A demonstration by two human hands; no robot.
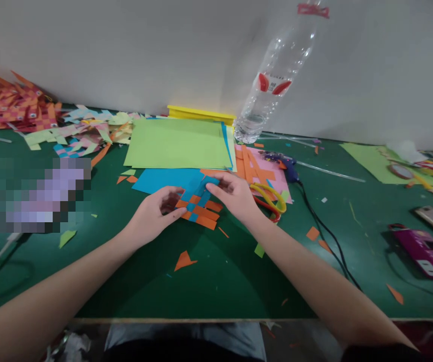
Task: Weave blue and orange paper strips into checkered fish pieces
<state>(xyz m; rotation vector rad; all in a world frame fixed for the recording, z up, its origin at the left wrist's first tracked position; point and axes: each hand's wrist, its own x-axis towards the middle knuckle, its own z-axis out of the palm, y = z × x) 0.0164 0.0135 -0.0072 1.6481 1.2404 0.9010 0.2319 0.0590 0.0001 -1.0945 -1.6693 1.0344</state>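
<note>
My left hand (156, 211) and my right hand (235, 196) meet over a small weave of orange and blue paper strips (199, 208) lying on the green table (216, 281). The left hand's fingers curl round the weave's left edge. With its fingertips, the right hand pinches a blue strip at the top of the weave. A blue paper sheet (166, 180) lies just behind the weave.
A light green sheet stack (179, 143) and yellow stack (201, 113) lie behind. A clear plastic bottle (273, 80) stands at the wall. Yellow-handled scissors (271, 198), a glue gun (284, 163) with black cord, woven paper pieces (24, 108) far left, a purple tool (423, 249) right.
</note>
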